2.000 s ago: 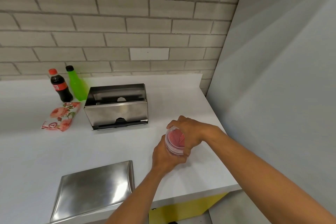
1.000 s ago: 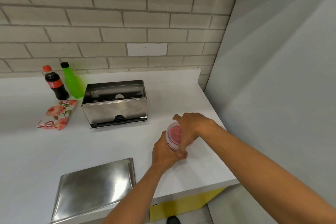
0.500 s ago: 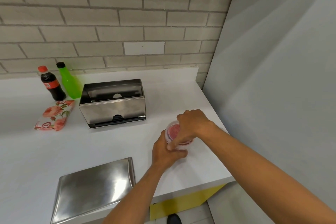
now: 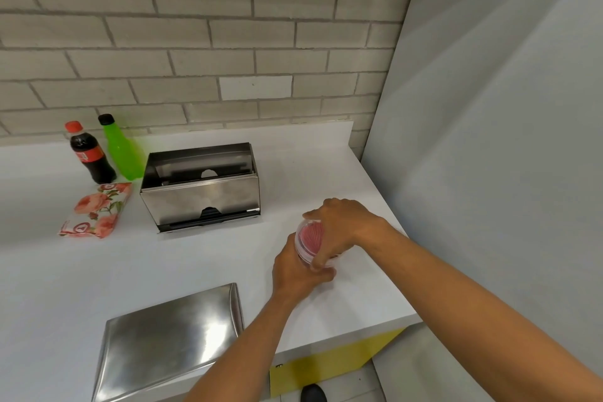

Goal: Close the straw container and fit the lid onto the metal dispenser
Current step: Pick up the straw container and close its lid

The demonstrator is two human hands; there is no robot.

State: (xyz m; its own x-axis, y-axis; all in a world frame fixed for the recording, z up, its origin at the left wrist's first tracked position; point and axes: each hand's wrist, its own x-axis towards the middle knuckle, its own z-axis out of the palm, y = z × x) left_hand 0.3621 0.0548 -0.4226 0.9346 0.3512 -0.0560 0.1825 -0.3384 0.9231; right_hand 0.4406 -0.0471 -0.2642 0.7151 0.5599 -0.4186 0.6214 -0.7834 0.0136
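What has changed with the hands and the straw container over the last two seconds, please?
The right hand has turned on top of the straw container, its fingers shifting round the rim, while the left hand keeps gripping it from below. The metal dispenser and its lid stay put.
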